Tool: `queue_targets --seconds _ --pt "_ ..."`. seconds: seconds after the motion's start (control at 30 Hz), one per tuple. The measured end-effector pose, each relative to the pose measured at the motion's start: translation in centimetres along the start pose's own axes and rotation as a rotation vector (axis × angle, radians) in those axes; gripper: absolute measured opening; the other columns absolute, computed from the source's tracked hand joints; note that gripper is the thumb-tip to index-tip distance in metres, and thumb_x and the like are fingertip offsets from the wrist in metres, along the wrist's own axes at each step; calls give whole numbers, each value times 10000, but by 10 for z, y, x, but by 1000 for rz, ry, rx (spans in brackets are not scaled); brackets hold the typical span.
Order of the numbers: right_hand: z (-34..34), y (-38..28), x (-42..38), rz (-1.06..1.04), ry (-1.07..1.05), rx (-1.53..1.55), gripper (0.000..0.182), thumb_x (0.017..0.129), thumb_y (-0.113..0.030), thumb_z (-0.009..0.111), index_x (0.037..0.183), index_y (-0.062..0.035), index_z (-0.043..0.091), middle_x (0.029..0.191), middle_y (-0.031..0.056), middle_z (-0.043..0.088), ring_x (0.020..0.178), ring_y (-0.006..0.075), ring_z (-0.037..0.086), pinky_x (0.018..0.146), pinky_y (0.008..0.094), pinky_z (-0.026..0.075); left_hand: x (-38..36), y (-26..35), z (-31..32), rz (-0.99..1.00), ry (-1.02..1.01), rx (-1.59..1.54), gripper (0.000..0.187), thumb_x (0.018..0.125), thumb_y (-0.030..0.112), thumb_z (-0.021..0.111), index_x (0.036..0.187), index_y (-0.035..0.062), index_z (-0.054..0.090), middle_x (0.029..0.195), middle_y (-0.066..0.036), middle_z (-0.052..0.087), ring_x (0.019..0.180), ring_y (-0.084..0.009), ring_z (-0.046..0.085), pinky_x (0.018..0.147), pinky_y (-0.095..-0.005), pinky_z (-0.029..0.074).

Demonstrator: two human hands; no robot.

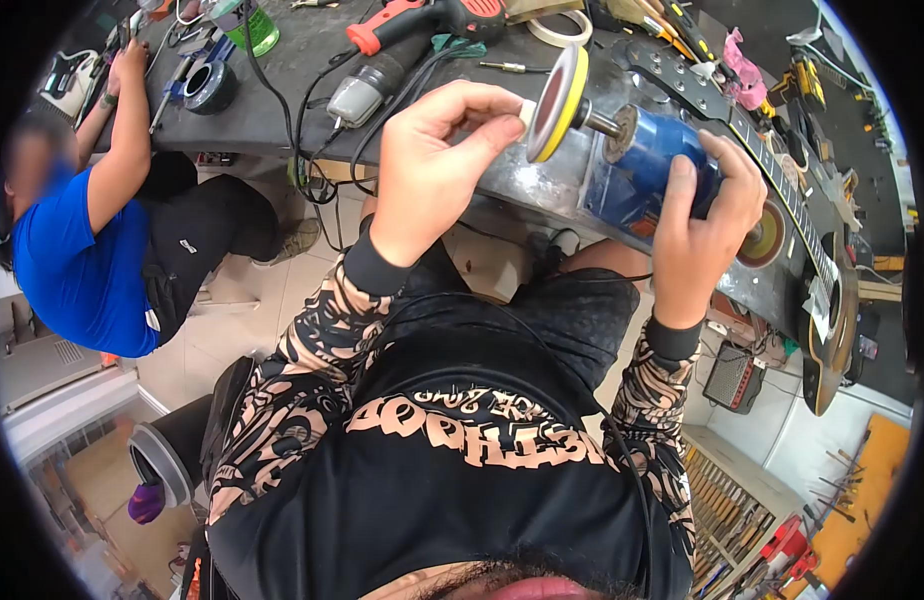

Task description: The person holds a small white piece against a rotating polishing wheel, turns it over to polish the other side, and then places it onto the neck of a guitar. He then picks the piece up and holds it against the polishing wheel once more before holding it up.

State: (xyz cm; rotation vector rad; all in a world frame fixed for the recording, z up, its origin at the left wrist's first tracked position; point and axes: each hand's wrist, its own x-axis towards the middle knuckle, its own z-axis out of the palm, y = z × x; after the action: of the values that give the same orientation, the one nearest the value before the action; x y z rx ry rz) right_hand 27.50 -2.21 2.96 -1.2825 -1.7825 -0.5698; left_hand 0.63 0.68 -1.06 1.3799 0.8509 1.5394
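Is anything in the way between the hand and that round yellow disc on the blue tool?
Nothing visible: the left hand already touches the yellow disc with its fingertips, and the right hand grips the blue tool behind it.

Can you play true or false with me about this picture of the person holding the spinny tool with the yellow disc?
1. The right hand grips the blue tool. True.
2. The left hand touches the yellow-edged disc. True.
3. A guitar lies on the workbench. True.
4. The other person wears a red shirt. False: the shirt is blue.
5. The red drill is in the left hand. False: it lies on the workbench.
6. The wearer's sleeves are plain white. False: they are black with a tan pattern.
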Motion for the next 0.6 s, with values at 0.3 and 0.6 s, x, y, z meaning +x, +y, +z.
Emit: queue_targets --seconds 0.3,0.6 --pt "17 10 -3 45 -30 -71 272 1064 -221 742 1306 -99 766 1331 106 772 1247 339 699 1126 482 468 7 -6 3 -31 -78 20 179 1045 -54 815 1223 -51 831 1090 -58 836 1000 -110 776 917 -260 609" --pt "18 10 -5 35 -21 -92 270 1060 -215 743 1302 -100 770 1329 103 772 1245 339 697 1126 483 465 5 -9 3 11 -91 59 158 1045 -61 810 1201 -50 835 1076 -53 825 991 -108 769 897 -252 596"
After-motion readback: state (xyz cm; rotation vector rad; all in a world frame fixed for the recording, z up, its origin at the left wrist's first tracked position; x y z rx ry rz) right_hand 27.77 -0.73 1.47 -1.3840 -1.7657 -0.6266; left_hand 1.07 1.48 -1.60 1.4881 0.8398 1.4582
